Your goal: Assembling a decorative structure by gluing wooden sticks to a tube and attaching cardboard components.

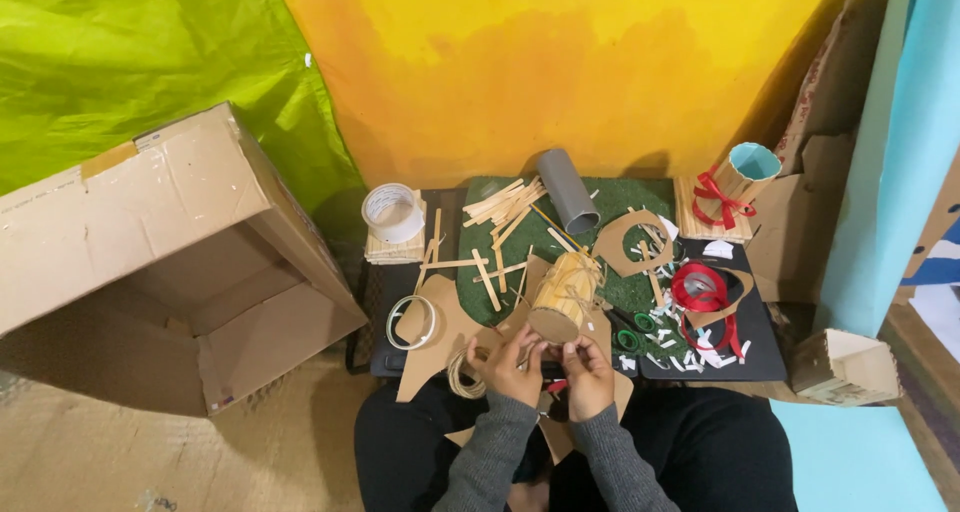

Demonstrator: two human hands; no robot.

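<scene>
While you are sitting at the near edge of the low black table (760,367), your left hand (512,364) and right hand (588,370) are meeting just below the stick-clad cylinder (562,297), which is lying tilted with its open cardboard end towards you, presumably so the end stays within reach. Both hands are pinching something thin at that end (it looks like twine, though it is too small to be sure); the fingers are curled close, not spread.

Item: coil of twine (462,372), lying at the near left edge beside your left hand.
Item: green mat (630,197), covering the table's middle and carrying loose wooden sticks (503,204) and a grey tube (567,189) towards the far edge.
Item: two tape rolls, one white (392,211) at the far left corner, one thin ring (411,322) on the left side.
Item: red ribbon spool (700,290) and green-handled scissors (637,329), lying on the right side among paper scraps.
Item: finished holder with red bow (737,180), standing at the far right corner.

Open room is scant on the table; the large cardboard box (150,262) is crowding its left edge, and a small box (845,367) is sitting off the near right corner.
</scene>
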